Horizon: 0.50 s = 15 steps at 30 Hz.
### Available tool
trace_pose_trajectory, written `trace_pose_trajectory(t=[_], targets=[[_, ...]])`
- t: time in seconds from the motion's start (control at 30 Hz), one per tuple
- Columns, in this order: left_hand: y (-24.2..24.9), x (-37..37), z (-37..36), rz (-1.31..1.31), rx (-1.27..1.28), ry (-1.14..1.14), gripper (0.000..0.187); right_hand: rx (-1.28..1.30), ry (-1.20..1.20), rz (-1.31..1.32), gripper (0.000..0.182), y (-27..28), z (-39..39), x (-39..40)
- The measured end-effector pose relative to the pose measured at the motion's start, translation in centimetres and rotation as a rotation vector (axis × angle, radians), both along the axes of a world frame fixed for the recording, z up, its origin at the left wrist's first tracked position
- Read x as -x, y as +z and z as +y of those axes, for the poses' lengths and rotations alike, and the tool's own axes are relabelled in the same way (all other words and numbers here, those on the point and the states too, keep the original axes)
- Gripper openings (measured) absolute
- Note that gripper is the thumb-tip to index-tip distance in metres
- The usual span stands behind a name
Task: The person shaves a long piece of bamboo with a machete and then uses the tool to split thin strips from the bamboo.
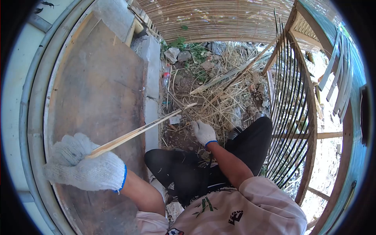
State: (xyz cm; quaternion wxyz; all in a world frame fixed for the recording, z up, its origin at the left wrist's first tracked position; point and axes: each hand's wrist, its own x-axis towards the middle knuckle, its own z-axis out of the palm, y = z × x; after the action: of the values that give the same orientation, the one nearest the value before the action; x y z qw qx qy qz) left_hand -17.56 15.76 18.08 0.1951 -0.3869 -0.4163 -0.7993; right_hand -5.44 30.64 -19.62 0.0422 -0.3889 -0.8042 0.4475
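Observation:
My left hand (84, 164), in a white knit glove with a blue cuff, is closed around the near end of a long split strip of bamboo (135, 134). The strip slants up and right, past the board's edge. My right hand (203, 132), gloved the same way, is closed on the handle end of a thin dark blade (176, 100). That blade crosses the strip near its far end, close to the strip's pale tip. The handle is mostly hidden in my right glove.
A large brown board (98, 82) lies at the left, beside a concrete ledge (152, 78). Straw (219, 105) and split pieces litter the ground ahead. A slatted frame (290, 105) stands at the right. A bamboo screen (219, 21) closes the back.

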Motion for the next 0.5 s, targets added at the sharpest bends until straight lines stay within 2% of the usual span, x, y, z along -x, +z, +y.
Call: trace_pose_trajectory(t=[0.07, 0.13, 0.17, 0.27, 0.3, 0.33, 0.4, 0.43, 0.5], targets=[[0.2, -0.3, 1.3, 0.043, 0.043, 0.074, 0.026, 0.021, 0.001, -0.001, 0.054, -0.5, 0.7, 0.1], [0.2, -1.0, 1.9, -0.087, -0.044, 0.150, 0.032, 0.008, 0.018, -0.050, 0.051, -1.2, 1.1, 0.0], [0.1, -1.2, 2.5, -0.074, -0.053, 0.158, 0.032, -0.008, -0.036, -0.036, 0.052, -2.1, 1.3, 0.3], [1.3, -0.5, 4.0, -0.001, -0.001, 0.275, 0.038, 0.057, 0.034, -0.089, 0.056, -3.0, 2.6, 1.2], [1.8, -0.2, 4.4, -0.120, -0.046, 0.376, 0.040, 0.052, 0.111, 0.074, 0.064, -3.7, 3.0, 1.2], [2.0, -0.1, 4.9, -0.245, -0.101, 0.474, 0.042, 0.031, 0.111, 0.083, 0.064, -2.4, 4.4, 1.3], [1.0, 0.7, 3.6, -0.234, -0.098, 0.454, 0.039, 0.481, 0.165, -0.109, 0.069, 0.6, 5.8, 0.6], [0.7, 0.9, 3.2, -0.225, -0.077, 0.438, 0.036, 0.343, 0.148, -0.047, 0.072, -1.7, 5.1, 1.2], [1.6, -0.6, 4.3, -0.255, -0.139, 0.423, 0.039, 0.260, 0.155, 0.041, 0.071, -0.8, 3.9, 0.6]])
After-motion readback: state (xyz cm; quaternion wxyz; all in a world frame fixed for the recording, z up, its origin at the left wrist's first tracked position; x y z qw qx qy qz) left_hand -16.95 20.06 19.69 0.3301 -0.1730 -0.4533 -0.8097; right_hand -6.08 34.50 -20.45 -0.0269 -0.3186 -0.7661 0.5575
